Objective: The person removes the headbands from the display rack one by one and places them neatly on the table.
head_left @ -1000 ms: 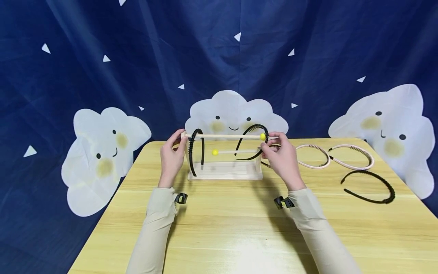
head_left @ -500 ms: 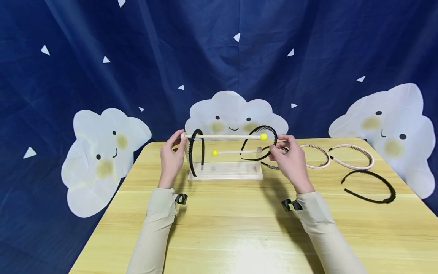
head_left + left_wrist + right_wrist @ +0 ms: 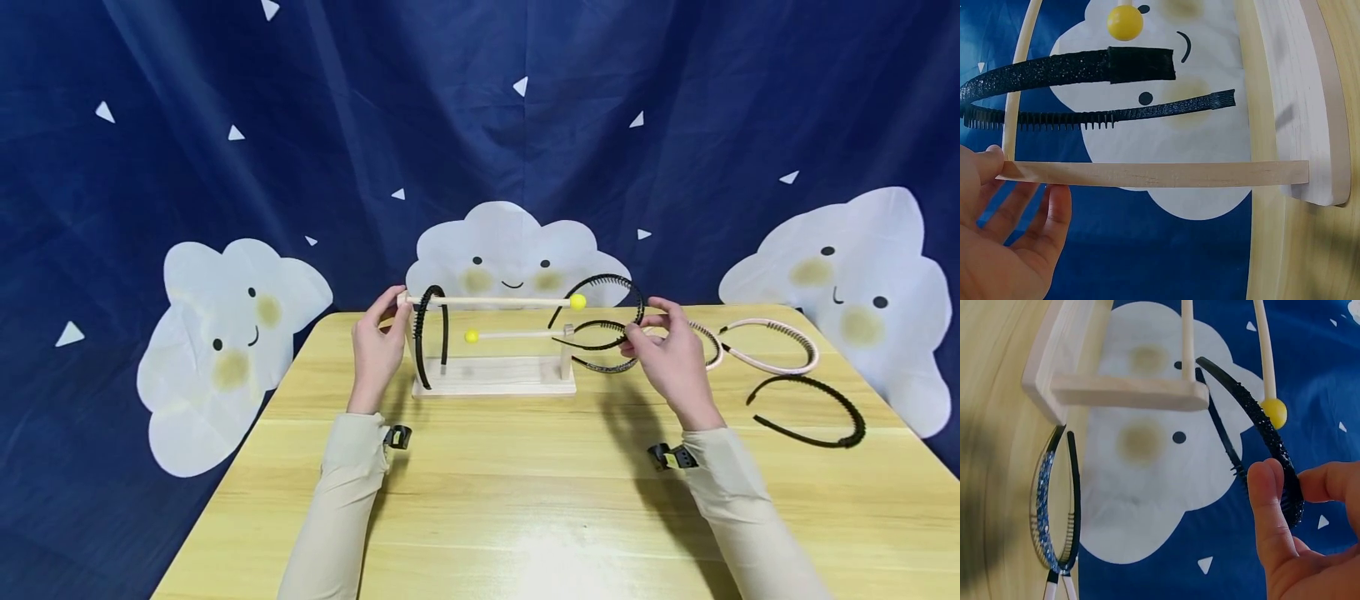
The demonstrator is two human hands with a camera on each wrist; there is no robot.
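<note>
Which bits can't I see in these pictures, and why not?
Head view: part of a pale headband, hidden behind the right hand.
Right wrist view: part of the held black headband, hidden behind that same hand.
Left wrist view: one end of the wooden stand's base, cut off by the top edge.

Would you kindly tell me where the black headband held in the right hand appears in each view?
Head: the black headband is right of centre, held by the right hand.
Left wrist: not in it; a different headband hangs there.
Right wrist: the black headband slants right of centre.
Shared landmark: the wooden stand.
</note>
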